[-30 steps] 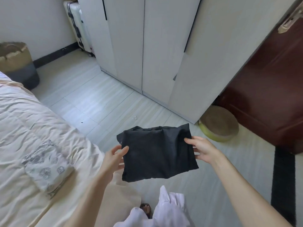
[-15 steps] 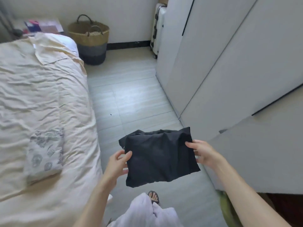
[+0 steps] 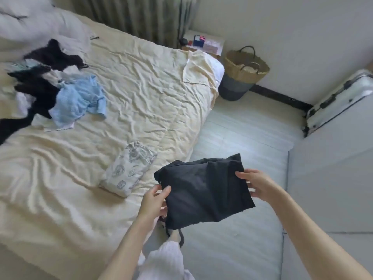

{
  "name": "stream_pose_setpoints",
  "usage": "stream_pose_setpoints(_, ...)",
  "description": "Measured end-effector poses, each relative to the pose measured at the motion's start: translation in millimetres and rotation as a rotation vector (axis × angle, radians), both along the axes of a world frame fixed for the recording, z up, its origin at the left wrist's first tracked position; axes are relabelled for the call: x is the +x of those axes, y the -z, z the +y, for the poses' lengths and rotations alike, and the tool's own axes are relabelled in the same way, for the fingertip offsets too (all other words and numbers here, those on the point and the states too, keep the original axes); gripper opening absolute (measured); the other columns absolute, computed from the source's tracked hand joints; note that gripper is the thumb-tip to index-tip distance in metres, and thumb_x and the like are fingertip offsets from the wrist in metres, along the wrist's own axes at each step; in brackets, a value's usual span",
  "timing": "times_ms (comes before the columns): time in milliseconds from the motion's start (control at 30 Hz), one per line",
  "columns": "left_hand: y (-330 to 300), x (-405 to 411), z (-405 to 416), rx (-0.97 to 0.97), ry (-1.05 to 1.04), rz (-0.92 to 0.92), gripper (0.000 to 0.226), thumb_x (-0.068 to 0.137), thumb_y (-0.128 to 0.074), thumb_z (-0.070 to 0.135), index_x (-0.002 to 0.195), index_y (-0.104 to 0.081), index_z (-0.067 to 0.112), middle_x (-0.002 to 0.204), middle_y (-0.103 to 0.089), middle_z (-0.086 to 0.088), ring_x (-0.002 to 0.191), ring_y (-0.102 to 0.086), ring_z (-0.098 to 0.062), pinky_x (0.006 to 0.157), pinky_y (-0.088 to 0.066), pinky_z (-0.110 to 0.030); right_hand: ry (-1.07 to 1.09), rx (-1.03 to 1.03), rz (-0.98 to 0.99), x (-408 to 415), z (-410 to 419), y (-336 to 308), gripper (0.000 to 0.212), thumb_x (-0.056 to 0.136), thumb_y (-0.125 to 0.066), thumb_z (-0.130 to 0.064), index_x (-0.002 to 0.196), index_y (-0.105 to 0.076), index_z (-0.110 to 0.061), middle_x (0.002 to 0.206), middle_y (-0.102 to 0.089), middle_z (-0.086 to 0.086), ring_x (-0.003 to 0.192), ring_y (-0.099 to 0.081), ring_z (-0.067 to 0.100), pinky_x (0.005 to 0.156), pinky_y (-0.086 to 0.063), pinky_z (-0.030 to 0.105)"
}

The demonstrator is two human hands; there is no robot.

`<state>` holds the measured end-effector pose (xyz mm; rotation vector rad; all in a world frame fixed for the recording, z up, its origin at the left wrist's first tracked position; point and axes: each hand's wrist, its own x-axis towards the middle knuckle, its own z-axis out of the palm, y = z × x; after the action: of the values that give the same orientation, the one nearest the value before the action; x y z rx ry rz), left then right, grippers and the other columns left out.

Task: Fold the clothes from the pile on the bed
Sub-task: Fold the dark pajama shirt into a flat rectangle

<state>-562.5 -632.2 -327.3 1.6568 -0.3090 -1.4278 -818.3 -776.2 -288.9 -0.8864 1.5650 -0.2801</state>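
A folded black garment (image 3: 203, 188) hangs in the air beside the bed's right edge, above the floor. My left hand (image 3: 154, 201) grips its left side and my right hand (image 3: 256, 183) grips its right side. On the cream bed sheet (image 3: 141, 102) lies a folded white garment with a grey print (image 3: 129, 168), just left of my left hand. At the far left of the bed sits the unfolded pile (image 3: 40, 81), with black pieces, white pieces and a light blue shirt (image 3: 77, 100) on top.
A woven basket (image 3: 243, 71) stands on the floor past the bed's far corner, next to a small bedside table (image 3: 203, 43). A white suitcase (image 3: 339, 98) leans against the wall at the right. White wardrobe doors (image 3: 331, 188) close in on the right. Pale tiled floor (image 3: 238, 138) runs between bed and wardrobe.
My view has swung left from the wardrobe and floor to the bed, bringing the clothes pile into sight. Both hands keep the same grip on the folded black garment.
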Motion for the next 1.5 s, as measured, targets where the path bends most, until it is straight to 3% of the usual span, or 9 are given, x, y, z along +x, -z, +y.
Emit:
stream_pose_setpoints(300, 20.5, 58.4, -124.0, -0.011, -0.354, -0.014, 0.004, 0.094, -0.055, 0.025, 0.093, -0.056, 0.021, 0.103, -0.061, -0.002, 0.093, -0.062, -0.022, 0.062, -0.055, -0.03, -0.331, -0.094, 0.112, 136.0, -189.1, -13.0, 0.011, 0.089, -0.063, -0.018, 0.097, -0.067, -0.012, 0.106, -0.068, 0.007, 0.098, -0.062, 0.025, 0.08, -0.051, 0.038)
stream_pose_setpoints(633, 64.3, 119.2, -267.7, -0.109, -0.619, 0.022, 0.007, 0.096, -0.05, 0.025, 0.097, -0.053, 0.02, 0.109, -0.057, 0.002, 0.084, -0.059, -0.01, 0.073, -0.057, -0.04, -0.551, -0.333, 0.211, 282.7, -367.0, 5.4, 0.011, 0.087, -0.066, -0.021, 0.096, -0.067, -0.014, 0.111, -0.066, 0.012, 0.101, -0.062, 0.025, 0.094, -0.049, 0.045)
stream_pose_setpoints(800, 134.8, 155.3, -323.6, -0.114, -0.722, 0.091, 0.009, 0.094, -0.053, 0.026, 0.097, -0.055, 0.017, 0.105, -0.058, -0.005, 0.095, -0.063, -0.023, 0.06, -0.057, -0.026, -0.678, -0.461, 0.24, 351.1, -439.0, 79.7, 0.006, 0.086, -0.067, -0.028, 0.08, -0.065, -0.028, 0.089, -0.067, -0.002, 0.078, -0.061, 0.013, 0.069, -0.049, 0.029)
stream_pose_setpoints(933, 201.3, 167.4, -331.9, 0.009, -0.766, 0.123, 0.007, 0.097, -0.05, 0.023, 0.099, -0.053, 0.018, 0.1, -0.059, -0.005, 0.093, -0.063, -0.022, 0.071, -0.059, -0.039, -0.852, -0.429, 0.279, 386.6, -468.6, 171.3, 0.007, 0.09, -0.062, -0.02, 0.091, -0.064, -0.014, 0.076, -0.055, -0.003, 0.073, -0.052, 0.015, 0.066, -0.043, 0.026)
stream_pose_setpoints(1067, 245.7, 171.6, -323.9, 0.25, -0.597, -0.284, 0.026, 0.096, -0.05, 0.028, 0.115, -0.052, 0.012, 0.105, -0.06, 0.001, 0.1, -0.058, -0.021, 0.089, -0.047, -0.038, -0.88, -0.368, 0.338, 400.0, -476.2, 241.2, 0.004, 0.092, -0.059, -0.023, 0.09, -0.062, -0.02, 0.079, -0.057, -0.005, 0.072, -0.054, 0.012, 0.074, -0.045, 0.032)
stream_pose_setpoints(1200, 251.2, 168.3, -320.0, 0.243, -0.556, -0.408, 0.038, 0.098, -0.047, 0.026, 0.129, -0.047, 0.006, 0.118, -0.059, -0.006, 0.108, -0.055, -0.021, 0.094, -0.043, -0.035, -0.826, -0.338, 0.354, 397.6, -478.9, 263.8, 0.007, 0.091, -0.058, -0.025, 0.09, -0.064, -0.02, 0.089, -0.063, 0.003, 0.083, -0.058, 0.021, 0.079, -0.048, 0.034)
stream_pose_setpoints(1300, 246.8, 165.2, -310.9, 0.262, -0.547, -0.388, 0.033, 0.098, -0.047, 0.027, 0.123, -0.049, 0.005, 0.104, -0.06, -0.004, 0.102, -0.057, -0.026, 0.08, -0.047, -0.035, -0.864, -0.299, 0.36, 392.6, -477.2, 266.9, 0.01, 0.092, -0.058, -0.026, 0.094, -0.065, -0.02, 0.096, -0.064, 0.003, 0.091, -0.059, 0.023, 0.081, -0.047, 0.034)
stream_pose_setpoints(1400, 242.4, 171.1, -302.2, 0.411, -0.422, -0.467, 0.023, 0.097, -0.046, 0.033, 0.104, -0.049, 0.012, 0.088, -0.058, 0.0, 0.081, -0.054, -0.02, 0.057, -0.03, -0.019, -0.886, -0.272, 0.378, 388.4, -471.4, 265.3, 0.018, 0.093, -0.056, -0.026, 0.104, -0.065, -0.016, 0.112, -0.063, 0.007, 0.103, -0.059, 0.027, 0.094, -0.048, 0.043)
stream_pose_setpoints(1500, 233.5, 174.4, -307.2, 0.422, -0.41, -0.517, 0.021, 0.096, -0.049, 0.03, 0.11, -0.048, 0.014, 0.092, -0.057, 0.006, 0.077, -0.052, -0.009, 0.057, -0.032, -0.01, -0.83, -0.452, 0.439, 385.2, -453.8, 260.5, 0.031, 0.096, -0.048, -0.03, 0.12, -0.058, -0.014, 0.125, -0.057, 0.009, 0.114, -0.052, 0.028, 0.099, -0.042, 0.045)
